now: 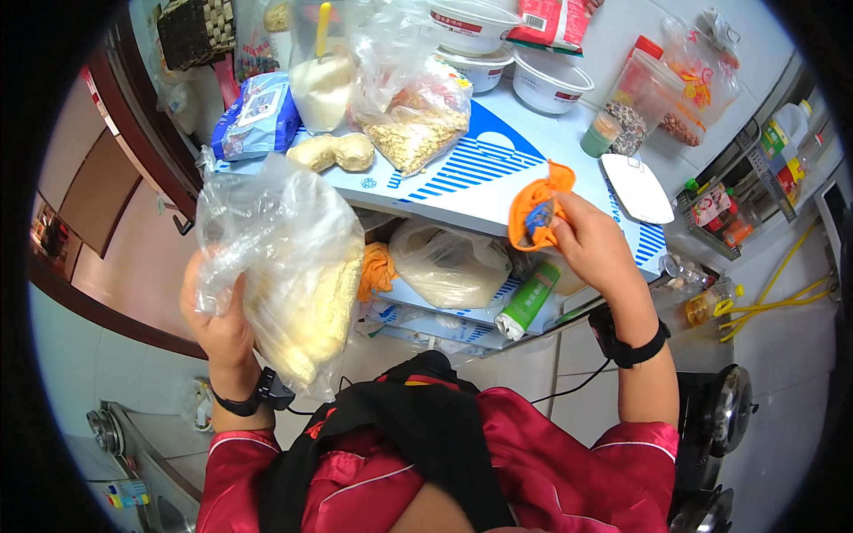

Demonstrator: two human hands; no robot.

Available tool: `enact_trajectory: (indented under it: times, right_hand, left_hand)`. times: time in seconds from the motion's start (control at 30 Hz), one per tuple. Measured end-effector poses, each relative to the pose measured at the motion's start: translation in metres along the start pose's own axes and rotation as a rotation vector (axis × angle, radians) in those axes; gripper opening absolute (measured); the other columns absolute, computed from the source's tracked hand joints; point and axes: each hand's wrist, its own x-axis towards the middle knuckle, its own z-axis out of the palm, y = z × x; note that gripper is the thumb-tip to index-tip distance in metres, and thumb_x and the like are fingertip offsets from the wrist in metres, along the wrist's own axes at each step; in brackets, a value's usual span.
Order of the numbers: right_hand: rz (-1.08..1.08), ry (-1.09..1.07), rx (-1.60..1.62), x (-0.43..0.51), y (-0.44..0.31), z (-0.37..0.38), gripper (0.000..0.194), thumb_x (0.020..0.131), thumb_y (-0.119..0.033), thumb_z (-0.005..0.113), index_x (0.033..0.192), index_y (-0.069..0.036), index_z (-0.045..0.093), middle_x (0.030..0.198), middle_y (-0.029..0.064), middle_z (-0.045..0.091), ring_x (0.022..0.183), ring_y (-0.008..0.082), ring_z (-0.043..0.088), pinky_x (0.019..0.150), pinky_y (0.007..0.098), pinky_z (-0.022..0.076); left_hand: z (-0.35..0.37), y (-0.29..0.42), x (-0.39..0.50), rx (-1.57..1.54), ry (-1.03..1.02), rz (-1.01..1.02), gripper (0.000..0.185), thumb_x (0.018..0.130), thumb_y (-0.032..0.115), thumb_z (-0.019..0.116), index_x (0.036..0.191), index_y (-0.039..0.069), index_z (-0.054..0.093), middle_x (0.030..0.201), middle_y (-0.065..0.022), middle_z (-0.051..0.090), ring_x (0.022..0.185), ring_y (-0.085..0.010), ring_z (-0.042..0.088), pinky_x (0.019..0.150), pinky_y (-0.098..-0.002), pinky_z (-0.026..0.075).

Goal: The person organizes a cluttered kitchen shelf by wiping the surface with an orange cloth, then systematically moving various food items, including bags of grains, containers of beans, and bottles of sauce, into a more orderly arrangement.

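My left hand grips the gathered side of a clear plastic bag with a pale yellow, flour-like mass in its lower part. The bag hangs in front of the shelf unit, above floor level. Over the right front of the shelf top, my right hand pinches a crumpled orange cloth or pouch with a blue patch. Between my hands, a bag of oats or similar flakes and a ginger-like knobbly root lie on the top, which is covered in blue-and-white film.
Behind stand a blue packet, a bag of white powder with a yellow scoop, and plastic tubs. A white dish and small jar sit right. Below lie another bag and a green tube-shaped package.
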Motion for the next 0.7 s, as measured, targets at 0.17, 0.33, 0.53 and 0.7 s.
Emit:
enact_trajectory:
  times: [0.17,0.33,0.53,0.7]
  right_hand:
    - [0.037,0.097,-0.016,-0.007,0.027,0.001,0.026,0.09,-0.018,0.054,0.108,-0.001,0.059,0.101,0.0197,0.064,0.093,0.0385,0.061,0.08,0.0459,0.0483]
    - [0.037,0.279,-0.081,0.01,0.039,0.016,0.019,0.087,-0.015,0.057,0.1,-0.002,0.06,0.093,0.0194,0.064,0.089,0.0371,0.062,0.078,0.0465,0.0488]
    - [-0.285,0.42,0.089,-0.022,0.011,0.028,0.024,0.076,-0.004,0.06,0.1,-0.002,0.061,0.086,0.0179,0.064,0.084,0.0363,0.061,0.074,0.0451,0.0488]
    - [-0.375,0.387,0.096,-0.052,0.0,0.028,0.031,0.072,-0.003,0.062,0.103,-0.004,0.062,0.093,0.015,0.063,0.087,0.0346,0.06,0.075,0.0411,0.0495]
  left_hand:
    - [0.037,0.05,0.024,0.034,-0.04,0.034,0.027,0.089,0.003,0.061,0.115,-0.005,0.059,0.111,-0.0082,0.062,0.103,-0.0166,0.058,0.094,-0.0287,0.042]
    - [0.103,0.085,0.058,0.042,-0.191,0.134,0.02,0.091,0.008,0.061,0.105,-0.006,0.064,0.107,-0.0083,0.064,0.098,-0.0158,0.062,0.087,-0.0274,0.046]
    - [0.219,0.09,0.105,-0.139,-0.508,0.157,0.017,0.089,0.011,0.063,0.102,0.0,0.067,0.093,-0.0047,0.069,0.083,-0.0134,0.065,0.075,-0.0272,0.051]
    - [0.303,0.079,0.108,-0.173,-0.595,-0.013,0.019,0.088,0.012,0.064,0.103,0.0,0.066,0.094,-0.0066,0.068,0.078,-0.0144,0.066,0.07,-0.0281,0.053]
